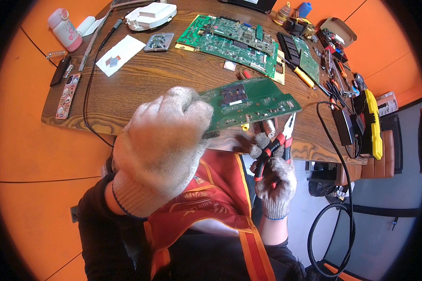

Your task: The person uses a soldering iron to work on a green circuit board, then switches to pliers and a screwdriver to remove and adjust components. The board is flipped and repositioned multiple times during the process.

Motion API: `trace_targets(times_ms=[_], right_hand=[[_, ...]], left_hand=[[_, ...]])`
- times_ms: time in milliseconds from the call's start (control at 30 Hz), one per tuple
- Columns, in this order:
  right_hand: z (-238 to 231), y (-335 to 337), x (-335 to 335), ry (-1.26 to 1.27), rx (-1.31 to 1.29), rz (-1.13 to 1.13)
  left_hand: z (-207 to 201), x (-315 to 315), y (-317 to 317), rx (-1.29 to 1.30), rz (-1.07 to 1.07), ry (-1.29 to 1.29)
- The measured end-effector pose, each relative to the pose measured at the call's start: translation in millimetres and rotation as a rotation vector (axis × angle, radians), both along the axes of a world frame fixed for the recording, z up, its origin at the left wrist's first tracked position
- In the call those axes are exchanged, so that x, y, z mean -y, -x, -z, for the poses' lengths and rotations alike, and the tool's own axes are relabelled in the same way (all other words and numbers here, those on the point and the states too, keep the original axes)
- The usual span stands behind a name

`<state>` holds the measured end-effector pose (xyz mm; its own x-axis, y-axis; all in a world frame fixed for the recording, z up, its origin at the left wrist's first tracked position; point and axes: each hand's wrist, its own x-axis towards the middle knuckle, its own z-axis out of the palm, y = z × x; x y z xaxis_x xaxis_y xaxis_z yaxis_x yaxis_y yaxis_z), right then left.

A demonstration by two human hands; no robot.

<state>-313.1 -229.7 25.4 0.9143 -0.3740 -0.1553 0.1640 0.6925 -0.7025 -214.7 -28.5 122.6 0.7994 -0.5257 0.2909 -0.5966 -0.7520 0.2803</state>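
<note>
Gloved in dirty white knit, my left hand is closed on the left end of a green circuit board, held tilted above the table's front edge. A dark square socket sits on the board's face. My right hand, in a matching glove, grips the red and black handles of a pair of pliers. Their metal jaws point up beside the board's right corner, apart from my left hand. Just under the board's lower edge a metal cylinder is partly visible; what it belongs to is hidden.
Larger green circuit boards lie at the back of the wooden table. A yellow-handled screwdriver and scattered tools are on the right. A black cable hangs over the right edge. At left are a phone, a pink bottle and white paper.
</note>
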Motion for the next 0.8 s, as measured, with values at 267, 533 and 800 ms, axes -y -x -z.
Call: trace_targets(times_ms=[267, 533, 800], right_hand=[[-3.9, 4.3, 0.0, -0.051, 0.038, -0.082], [-8.0, 18.4, 6.9, -0.059, 0.119, -0.632], [20.0, 59.4, 25.6, 0.266, -0.072, -0.605]], left_hand=[[21.2, -4.6, -9.9, 0.568, -0.021, 0.058], [32.8, -10.0, -40.6, 0.792, 0.061, 0.129], [32.8, -2.0, -46.5, 0.91, 0.057, 0.123]])
